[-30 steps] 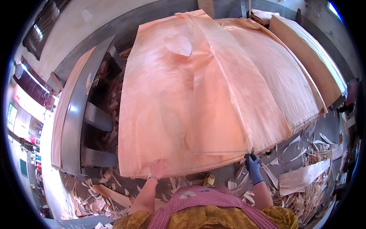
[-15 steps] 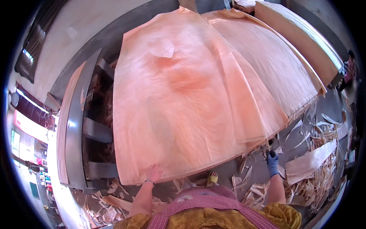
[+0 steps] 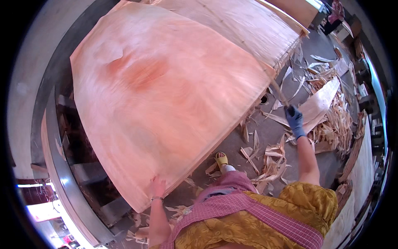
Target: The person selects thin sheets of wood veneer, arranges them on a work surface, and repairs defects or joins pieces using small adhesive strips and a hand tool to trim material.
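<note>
A large pinkish-orange wood veneer sheet [image 3: 178,103] lies on top of a stack in front of me, with a darker red-brown patch at its upper left. My left hand [image 3: 157,186] is bare and rests with fingers outstretched on the sheet's near edge, close to its lower corner. In a blue-grey glove, my right hand [image 3: 295,120] is closed round one end of a long thin stick [image 3: 277,89]. From the glove the stick slants up and left, along the right edge of the top sheet and over paler veneer [image 3: 265,25] behind it.
Torn veneer strips [image 3: 273,164] litter the floor, with a bigger heap [image 3: 331,118] at the right. A metal frame [image 3: 68,182] runs along the left of the stack. Far off at the upper right stands another person [image 3: 335,14]. More veneer [image 3: 362,166] stands along the right side.
My view has turned rightward. The folded right part of the top sheet now lies flat. My right hand has swung out and up with the stick; my left hand stays on the near edge.
</note>
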A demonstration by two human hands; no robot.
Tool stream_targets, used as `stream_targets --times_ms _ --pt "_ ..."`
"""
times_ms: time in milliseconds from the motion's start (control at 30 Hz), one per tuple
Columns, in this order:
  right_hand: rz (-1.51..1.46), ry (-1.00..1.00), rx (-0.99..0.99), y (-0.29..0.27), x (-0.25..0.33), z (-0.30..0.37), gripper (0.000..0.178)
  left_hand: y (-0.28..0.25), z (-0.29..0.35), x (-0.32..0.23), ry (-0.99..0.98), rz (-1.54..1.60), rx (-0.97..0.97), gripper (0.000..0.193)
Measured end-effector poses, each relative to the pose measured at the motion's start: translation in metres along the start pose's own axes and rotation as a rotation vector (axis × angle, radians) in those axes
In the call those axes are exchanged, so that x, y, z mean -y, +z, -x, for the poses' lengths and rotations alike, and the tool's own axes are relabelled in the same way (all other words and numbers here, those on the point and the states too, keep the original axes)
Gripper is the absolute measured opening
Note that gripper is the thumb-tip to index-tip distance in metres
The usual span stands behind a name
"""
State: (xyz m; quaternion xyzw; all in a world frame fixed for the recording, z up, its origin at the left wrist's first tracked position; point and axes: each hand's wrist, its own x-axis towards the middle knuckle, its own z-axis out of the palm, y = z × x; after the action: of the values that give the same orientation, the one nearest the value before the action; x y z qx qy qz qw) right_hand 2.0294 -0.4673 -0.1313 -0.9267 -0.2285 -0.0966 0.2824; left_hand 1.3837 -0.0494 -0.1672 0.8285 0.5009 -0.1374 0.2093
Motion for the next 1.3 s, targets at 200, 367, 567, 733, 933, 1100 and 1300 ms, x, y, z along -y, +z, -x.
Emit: stream_targets --times_ms 200,367,567,733,933,1100,1300 --pt "-0.586 0.09 0.452 0.097 0.161 0.149 0.017 0.012 0.056 0.022 0.034 -0.025 -0.04 0.04" --pt "-1.026 0.286 0.877 0.112 0.37 0.331 0.018 0.06 0.165 0.104 0.042 0.242 -0.204 0.047" --pt "-0.933 0.148 1.242 0.115 0.563 0.505 0.035 0.105 0.348 0.256 -0.117 0.621 -0.168 0.047" --pt "-0.927 0.063 1.473 0.126 0.698 0.628 0.038 0.135 0.47 0.374 -0.501 0.755 -0.381 0.039" --pt "-0.911 -0.048 1.626 0.177 0.863 0.782 0.026 0.141 0.529 0.509 -0.573 0.935 -0.52 0.037" --pt "-0.941 -0.08 1.691 0.204 1.02 0.926 0.026 0.099 0.549 0.664 -0.55 1.043 -0.589 0.04" --pt "-0.983 0.107 1.859 0.223 1.166 1.143 0.033 0.029 0.578 0.853 -0.458 1.35 -0.695 0.045"
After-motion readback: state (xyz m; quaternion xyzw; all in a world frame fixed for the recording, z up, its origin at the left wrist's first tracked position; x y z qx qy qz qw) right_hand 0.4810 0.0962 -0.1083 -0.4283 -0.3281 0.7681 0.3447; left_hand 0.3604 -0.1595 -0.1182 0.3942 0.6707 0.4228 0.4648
